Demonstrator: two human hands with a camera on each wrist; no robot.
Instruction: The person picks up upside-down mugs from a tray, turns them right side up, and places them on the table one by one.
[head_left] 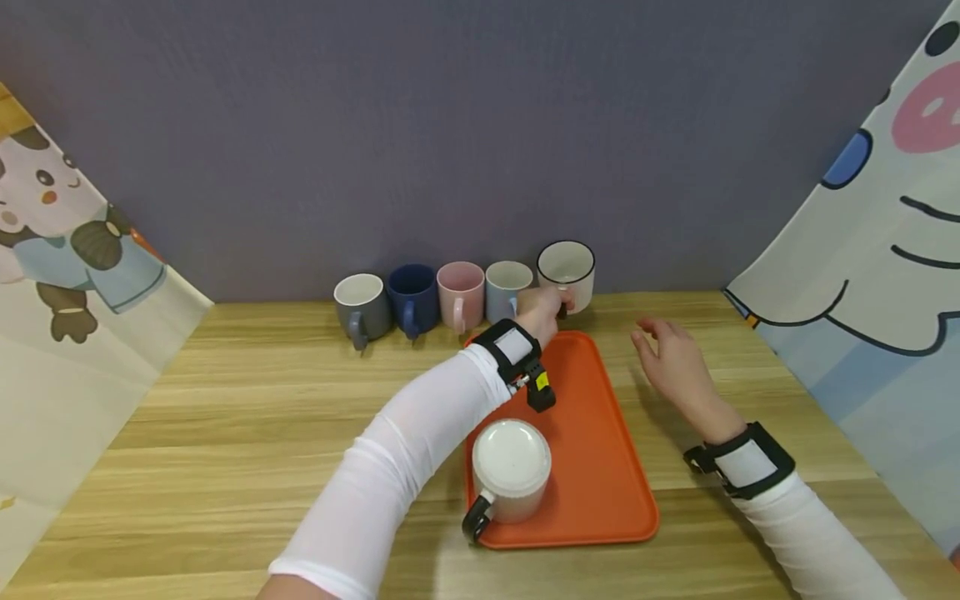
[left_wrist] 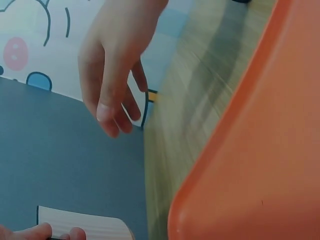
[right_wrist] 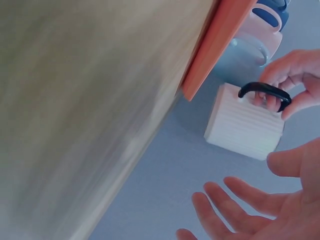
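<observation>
At the right end of a row of mugs stands a white mug [head_left: 566,265] with a black rim and black handle, opening up. My left hand [head_left: 540,312] holds it by the handle; the right wrist view shows the fingers curled round the black handle [right_wrist: 265,90]. Whether its base touches the table cannot be told. My right hand [head_left: 677,367] hovers to the right of the mug, fingers loosely spread and holding nothing. On the orange tray [head_left: 592,467], at its near left corner, a second white mug [head_left: 512,460] with a black handle sits upside down.
Along the back wall stand a grey mug [head_left: 363,312], a navy mug [head_left: 413,300], a pink mug [head_left: 461,297] and a light blue mug [head_left: 502,292], opening up. Behind the table [head_left: 225,433] rises a dark grey wall [head_left: 480,125]. Cartoon-printed sheets [head_left: 862,267] flank both sides.
</observation>
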